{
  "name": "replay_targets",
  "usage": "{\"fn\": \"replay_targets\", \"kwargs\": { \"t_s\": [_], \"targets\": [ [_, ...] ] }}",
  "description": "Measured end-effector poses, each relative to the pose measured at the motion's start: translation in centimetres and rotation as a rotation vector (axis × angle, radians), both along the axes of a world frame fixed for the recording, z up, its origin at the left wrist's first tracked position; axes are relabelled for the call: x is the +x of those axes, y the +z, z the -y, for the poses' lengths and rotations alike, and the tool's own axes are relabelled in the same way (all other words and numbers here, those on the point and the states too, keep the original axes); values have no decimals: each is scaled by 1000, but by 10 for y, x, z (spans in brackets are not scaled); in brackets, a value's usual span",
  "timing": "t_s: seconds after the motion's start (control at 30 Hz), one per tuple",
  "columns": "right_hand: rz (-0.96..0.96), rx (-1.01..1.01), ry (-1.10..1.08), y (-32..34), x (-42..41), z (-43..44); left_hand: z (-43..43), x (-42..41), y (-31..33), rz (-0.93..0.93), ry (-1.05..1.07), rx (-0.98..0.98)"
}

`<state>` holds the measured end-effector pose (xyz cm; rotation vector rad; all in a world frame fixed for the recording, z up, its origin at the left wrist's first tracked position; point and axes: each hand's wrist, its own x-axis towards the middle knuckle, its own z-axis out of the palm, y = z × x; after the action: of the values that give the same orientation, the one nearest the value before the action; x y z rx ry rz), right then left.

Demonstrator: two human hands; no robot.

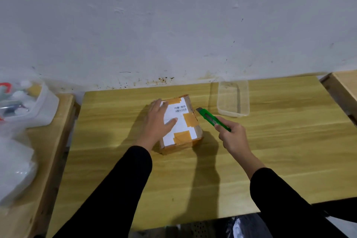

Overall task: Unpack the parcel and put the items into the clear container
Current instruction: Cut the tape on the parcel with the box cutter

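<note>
A small cardboard parcel (185, 123) with a white shipping label and strips of tan tape lies in the middle of the wooden table (270, 150). My left hand (158, 121) rests flat on its left side, fingers spread. My right hand (231, 135) grips a green utility knife (212, 119), whose blade end points at the parcel's right edge, just short of it. The clear container (233, 98) stands empty at the back right of the table, apart from both hands.
A white bin (38, 106) holding several mixed items sits on a second table at the left, with clear plastic bags (13, 168) in front of it. Another wooden surface (343, 87) borders the right. A grey wall runs behind the tables.
</note>
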<state>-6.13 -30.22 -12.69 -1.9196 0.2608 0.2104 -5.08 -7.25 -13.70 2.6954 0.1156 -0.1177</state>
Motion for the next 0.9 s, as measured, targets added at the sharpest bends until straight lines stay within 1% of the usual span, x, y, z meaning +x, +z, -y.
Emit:
{"fn": "replay_targets", "kwargs": {
  "t_s": [0.1, 0.17, 0.27, 0.37, 0.43, 0.5, 0.6, 0.67, 0.73, 0.9],
  "targets": [
    [3, 5, -3, -2, 11, -5, -10, 24, -6, -64, -178, 143],
    [3, 5, -9, -3, 19, -7, -16, 34, -12, -80, -260, 219],
    [-6, 2, -16, -3, 27, -10, -23, 39, -20, -56, -261, 260],
    [-11, 6, -19, -3, 33, -13, -23, 42, -22, -51, -173, 264],
    [-9, 14, -22, 0, 36, -15, -20, 45, -19, -59, -66, 264],
    [5, 11, -18, 5, 37, -15, -17, 43, -16, -76, 96, 218],
    [32, -11, -15, 10, 35, -12, -12, 30, -12, -126, 378, 65],
    [46, -44, -8, 11, 30, -10, -7, 15, -7, -153, 489, 24],
    [55, -79, 3, 12, 25, -10, -1, 0, -5, -151, 509, 29],
    [76, -105, 43, 13, 18, -8, 12, -32, -6, -112, 445, -3]
  ]
}}
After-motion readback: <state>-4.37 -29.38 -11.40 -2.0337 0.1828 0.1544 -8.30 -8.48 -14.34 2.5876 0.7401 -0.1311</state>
